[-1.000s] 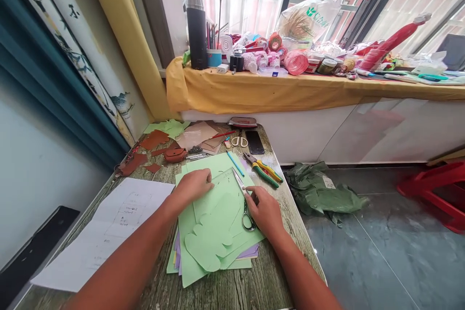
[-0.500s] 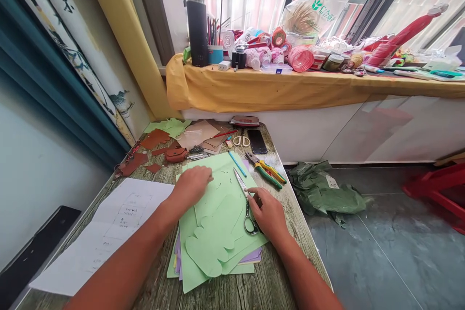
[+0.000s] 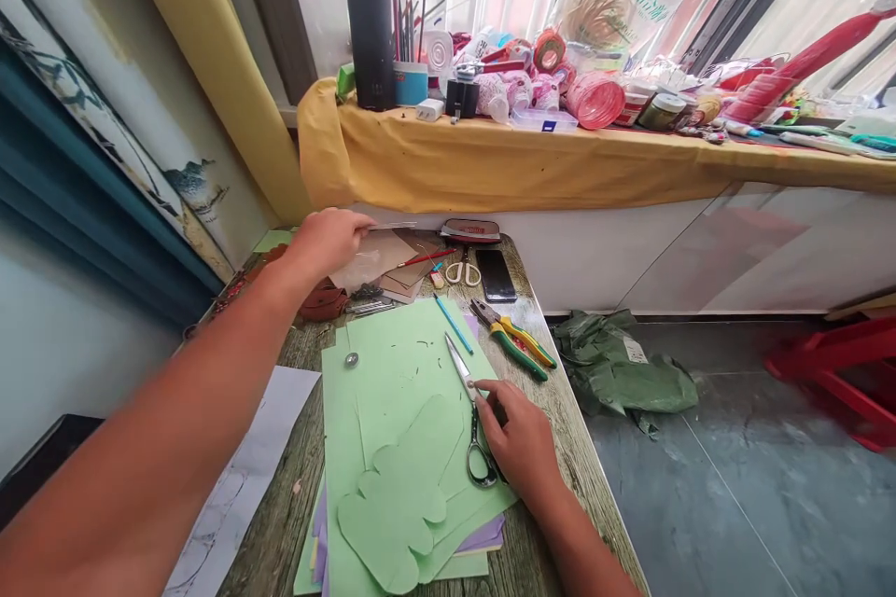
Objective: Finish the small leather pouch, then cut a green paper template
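My left hand point(image 3: 329, 241) reaches to the far left of the table, its fingers together over the brown sheets point(image 3: 382, 254); a thin, pale item shows at the fingertips, too small to name. My right hand point(image 3: 516, 429) rests beside the black-handled scissors point(image 3: 477, 429), thumb and index finger touching them near the pivot. The scissors lie on stacked green sheets point(image 3: 392, 410). A scalloped green cutout point(image 3: 396, 508) lies on the near part of the stack. A small round metallic piece point(image 3: 351, 360) sits at the stack's upper left.
Pliers point(image 3: 511, 340), a blue pencil point(image 3: 454, 325), a phone point(image 3: 496, 275) and white-handled scissors point(image 3: 463, 273) lie on the table's right and far side. A white drawn sheet point(image 3: 242, 494) is at left. Beyond is a crowded sill with yellow cloth point(image 3: 532, 168).
My left hand has moved from the green sheets to the far left, uncovering the round metallic piece. My right hand stays by the scissors. The view has shifted slightly.
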`<state>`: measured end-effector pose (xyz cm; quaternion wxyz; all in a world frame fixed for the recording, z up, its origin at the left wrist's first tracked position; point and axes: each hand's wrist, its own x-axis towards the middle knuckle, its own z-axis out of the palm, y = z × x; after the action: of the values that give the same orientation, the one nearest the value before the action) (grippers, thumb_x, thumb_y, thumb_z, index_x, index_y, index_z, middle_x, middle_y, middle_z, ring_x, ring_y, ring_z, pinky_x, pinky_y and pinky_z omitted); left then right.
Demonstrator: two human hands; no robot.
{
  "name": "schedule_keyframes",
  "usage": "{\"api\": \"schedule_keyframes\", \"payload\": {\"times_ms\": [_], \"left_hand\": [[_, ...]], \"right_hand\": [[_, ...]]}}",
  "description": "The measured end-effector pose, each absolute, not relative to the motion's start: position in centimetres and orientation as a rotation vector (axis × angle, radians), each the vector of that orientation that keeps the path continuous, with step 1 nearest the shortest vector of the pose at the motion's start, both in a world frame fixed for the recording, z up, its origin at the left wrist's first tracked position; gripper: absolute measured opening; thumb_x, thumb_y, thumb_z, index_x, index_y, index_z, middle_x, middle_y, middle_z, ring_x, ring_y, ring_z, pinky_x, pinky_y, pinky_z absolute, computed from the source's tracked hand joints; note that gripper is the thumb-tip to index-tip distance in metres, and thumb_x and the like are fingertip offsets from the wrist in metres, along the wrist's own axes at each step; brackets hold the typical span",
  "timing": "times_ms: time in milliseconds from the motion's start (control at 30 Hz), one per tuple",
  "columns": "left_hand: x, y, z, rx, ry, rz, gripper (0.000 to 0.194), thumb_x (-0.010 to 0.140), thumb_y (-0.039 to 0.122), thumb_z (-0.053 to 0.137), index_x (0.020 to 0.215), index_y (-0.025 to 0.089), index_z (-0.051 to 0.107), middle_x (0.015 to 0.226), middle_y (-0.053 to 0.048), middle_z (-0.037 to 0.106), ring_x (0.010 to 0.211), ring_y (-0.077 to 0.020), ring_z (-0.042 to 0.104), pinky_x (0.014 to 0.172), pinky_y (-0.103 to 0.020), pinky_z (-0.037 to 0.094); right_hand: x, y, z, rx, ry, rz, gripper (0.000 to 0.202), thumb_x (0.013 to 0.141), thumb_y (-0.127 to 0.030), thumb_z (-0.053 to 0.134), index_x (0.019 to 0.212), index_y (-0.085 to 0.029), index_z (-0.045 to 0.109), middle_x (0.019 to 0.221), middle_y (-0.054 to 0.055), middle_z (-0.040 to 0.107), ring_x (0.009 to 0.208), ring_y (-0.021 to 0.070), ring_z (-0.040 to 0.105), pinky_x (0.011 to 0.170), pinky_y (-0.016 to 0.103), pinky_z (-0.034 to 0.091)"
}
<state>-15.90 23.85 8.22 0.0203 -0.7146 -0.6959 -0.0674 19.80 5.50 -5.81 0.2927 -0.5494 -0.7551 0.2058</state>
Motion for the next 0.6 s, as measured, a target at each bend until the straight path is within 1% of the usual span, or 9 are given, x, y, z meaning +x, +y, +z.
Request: {"api": "schedule_keyframes", "payload": {"times_ms": [100,200,267,367,500,600], "left_hand": [[-16.5,28.3,6.5,-2.276,-2.172,-0.066,0.056,0.100,0.029,0.042,0.149,0.026,0.071,0.146,-0.008,0.073,0.134,-0.0353,0.064,0.098,-0.039,0.050],[-16.7,31.8,4.4,-2.386,-2.155,0.066,0.060,0.095,0.024,0.048,0.151,0.026,0.069,0.149,-0.008,0.072,0.138,-0.0343,0.062,0.105,-0.036,0.048],[-16.6,33.5,3.1,-2.444,-2.145,0.100,0.061,0.091,0.023,0.052,0.149,0.025,0.071,0.148,-0.008,0.073,0.136,-0.0337,0.063,0.106,-0.035,0.048],[-16.3,35.3,1.6,-2.526,-2.124,0.115,0.059,0.088,0.023,0.056,0.143,0.027,0.075,0.143,-0.006,0.076,0.128,-0.0332,0.068,0.103,-0.035,0.050],[-15.6,37.2,0.9,-2.635,-2.093,0.101,0.054,0.086,0.028,0.062,0.138,0.029,0.078,0.135,-0.005,0.079,0.119,-0.0333,0.070,0.098,-0.036,0.052],[-14.5,38.4,0.9,-2.696,-2.042,0.136,0.055,0.087,0.029,0.063,0.141,0.027,0.076,0.140,-0.005,0.077,0.121,-0.0314,0.068,0.100,-0.035,0.051]], "right_hand": [[19.9,5.6,-6.0,-1.452,-2.028,0.543,0.025,0.108,-0.031,0.055,0.118,-0.023,0.076,0.090,0.004,0.076,0.077,0.0227,0.073,0.069,0.032,0.051],[19.9,5.6,-6.0,-1.449,-2.020,0.555,0.024,0.109,-0.030,0.055,0.118,-0.024,0.076,0.089,0.004,0.076,0.077,0.0231,0.074,0.069,0.032,0.052],[19.8,5.6,-6.0,-1.446,-2.009,0.566,0.023,0.109,-0.030,0.054,0.117,-0.024,0.075,0.089,0.004,0.076,0.077,0.0234,0.074,0.068,0.032,0.052],[19.8,5.6,-6.0,-1.446,-2.006,0.587,0.022,0.110,-0.029,0.054,0.118,-0.024,0.074,0.090,0.005,0.076,0.078,0.0236,0.073,0.068,0.032,0.053],[19.9,5.6,-6.2,-1.453,-2.011,0.613,0.022,0.110,-0.029,0.055,0.119,-0.025,0.074,0.090,0.006,0.075,0.078,0.0240,0.074,0.069,0.033,0.054],[19.9,5.7,-6.2,-1.451,-2.013,0.622,0.021,0.110,-0.028,0.056,0.120,-0.025,0.074,0.090,0.005,0.075,0.078,0.0237,0.074,0.069,0.032,0.054]]}}
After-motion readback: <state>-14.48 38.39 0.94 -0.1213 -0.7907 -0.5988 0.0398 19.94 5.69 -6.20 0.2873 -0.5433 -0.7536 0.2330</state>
